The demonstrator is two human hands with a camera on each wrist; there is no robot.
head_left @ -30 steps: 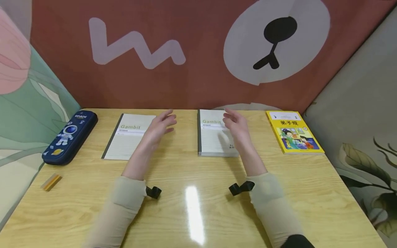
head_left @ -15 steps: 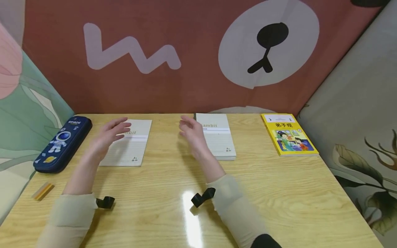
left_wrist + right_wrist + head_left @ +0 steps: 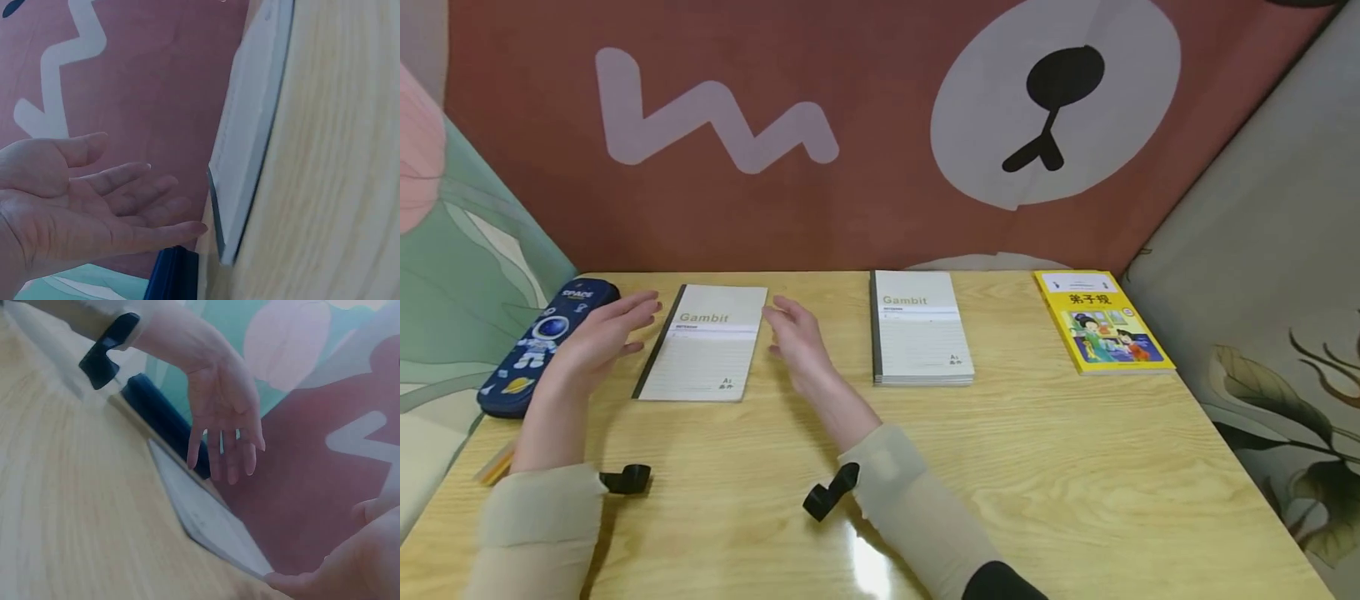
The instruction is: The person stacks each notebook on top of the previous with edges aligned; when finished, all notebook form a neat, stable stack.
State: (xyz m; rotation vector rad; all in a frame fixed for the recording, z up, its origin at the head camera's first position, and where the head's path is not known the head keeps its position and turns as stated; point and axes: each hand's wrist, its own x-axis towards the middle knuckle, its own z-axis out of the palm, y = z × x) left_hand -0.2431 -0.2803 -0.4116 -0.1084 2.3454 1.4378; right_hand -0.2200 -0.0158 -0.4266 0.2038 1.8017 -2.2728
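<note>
A white Gambit notebook [image 3: 703, 346] with a dark spine lies flat on the table, between my two hands. To its left my left hand [image 3: 587, 346] hovers, fingers extended and holding nothing, partly covering a navy pencil case [image 3: 523, 367] with an astronaut print. In the left wrist view that hand [image 3: 94, 206] is apart from the notebook [image 3: 247, 131], palm showing. My right hand [image 3: 801, 346] is at the notebook's right edge with loosely straight fingers. Whether its fingertips touch the notebook [image 3: 215, 522] cannot be told from the right wrist view.
A neat stack of similar notebooks [image 3: 922, 337] lies right of my right hand. Farther right is a yellow book [image 3: 1105, 325] with a picture cover. Small yellowish sticks [image 3: 496, 464], partly hidden by my left wrist, lie at the table's left. A printed cloth [image 3: 880, 217] hangs behind the table.
Both hands have swept leftward. The left passed from over the single notebook to beside the pencil case; the right moved from the stack to the notebook's right edge. The notebooks stayed put.
</note>
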